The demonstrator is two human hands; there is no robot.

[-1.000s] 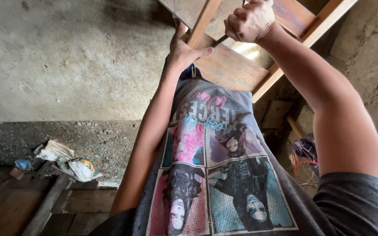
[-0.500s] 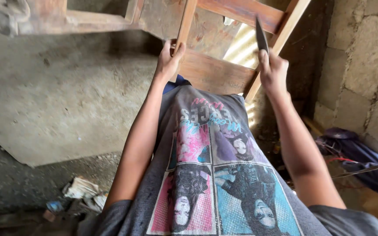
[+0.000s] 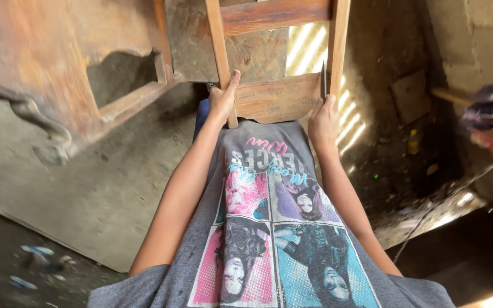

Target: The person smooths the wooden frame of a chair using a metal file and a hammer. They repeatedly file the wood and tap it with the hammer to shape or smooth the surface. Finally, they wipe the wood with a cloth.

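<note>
While the person looked down along the printed grey shirt [image 3: 269, 228], both hands held a wooden ladder [image 3: 278, 57] at its side rails, level with a flat rung [image 3: 275, 97] just above the shirt's hem. The left hand [image 3: 222, 102] was wrapped round the left rail, thumb raised along the wood, grip closed. The right hand [image 3: 323, 121] clasped the right rail and seemed also to pin a thin dark blade-like thing [image 3: 323, 82] against it (what it was could not be told). One hand on each rail kept the ladder square and steady before the body. A worn wooden cabinet [image 3: 58, 68] loomed at the left above the concrete floor [image 3: 87, 194]. No container showed clearly; scraps lay on the floor.
</note>
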